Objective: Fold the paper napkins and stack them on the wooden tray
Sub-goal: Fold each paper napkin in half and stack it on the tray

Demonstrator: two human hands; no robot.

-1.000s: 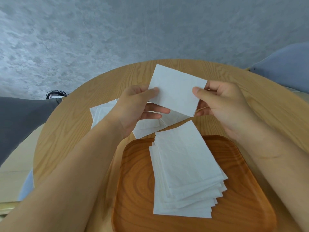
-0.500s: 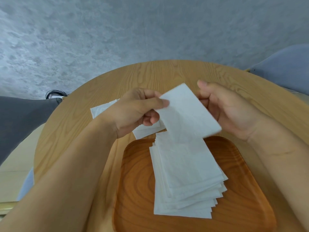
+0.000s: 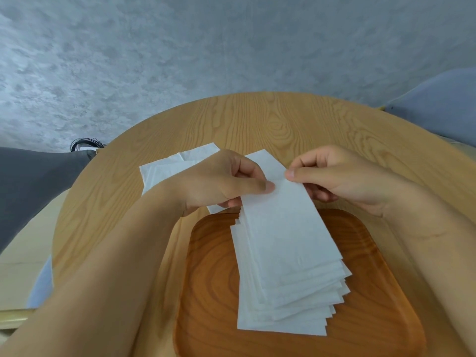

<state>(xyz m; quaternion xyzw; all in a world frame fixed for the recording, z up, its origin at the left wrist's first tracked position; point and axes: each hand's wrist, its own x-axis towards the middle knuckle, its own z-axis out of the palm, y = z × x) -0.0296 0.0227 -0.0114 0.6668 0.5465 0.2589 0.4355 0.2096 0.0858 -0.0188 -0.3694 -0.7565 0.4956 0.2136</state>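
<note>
Both hands pinch folded napkin [image 3: 280, 220] at its far end: left hand [image 3: 221, 181], right hand [image 3: 342, 176]. It lies over stack [image 3: 283, 313] on wooden tray [image 3: 381, 318], lower centre (square edges before letting go)

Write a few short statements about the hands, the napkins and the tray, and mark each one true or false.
1. The left hand and the right hand both pinch the top napkin at its far end. True.
2. The wooden tray holds nothing. False: a stack of folded napkins lies on it.
3. Loose napkins lie on the table beyond the left hand. True.
4. The table is square. False: its edge is rounded.
</note>
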